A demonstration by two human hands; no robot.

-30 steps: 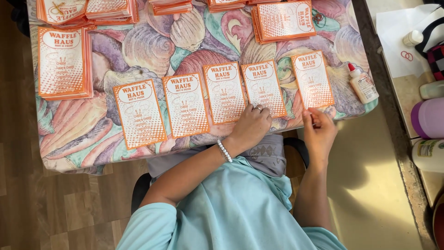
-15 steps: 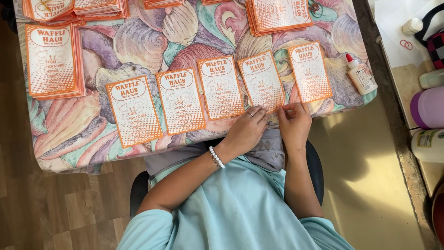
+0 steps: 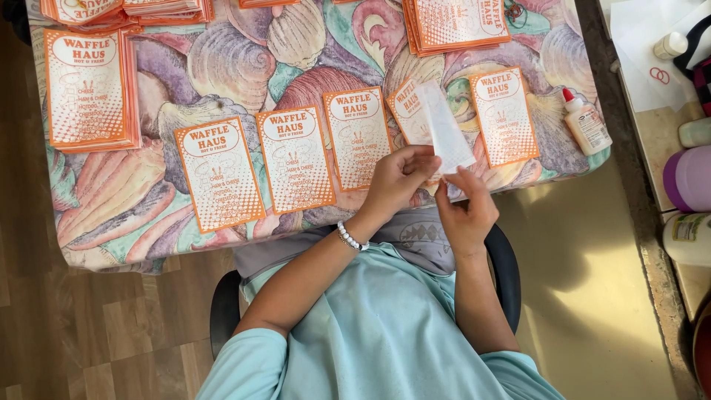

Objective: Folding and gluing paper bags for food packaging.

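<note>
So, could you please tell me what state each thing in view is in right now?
Lifted paper bag: raised off the table, tilted, plain side showing, held by both hands.
Left hand: grip closed on the bag's lower edge.
Right hand: pinching the bag's lower end.
Row of bags: flat, printed side up.
Glue bottle: lying down, red cap on.

Paper bag (image 3: 443, 126): it no longer lies flat in the row on the table (image 3: 148, 215); its near end is lifted and folded over, white underside up.
Left hand (image 3: 396, 178): moves off the table edge and now pinches the bag's lower end.
Right hand (image 3: 466, 211): rises beside the left hand, fingertips on the bag.
</note>
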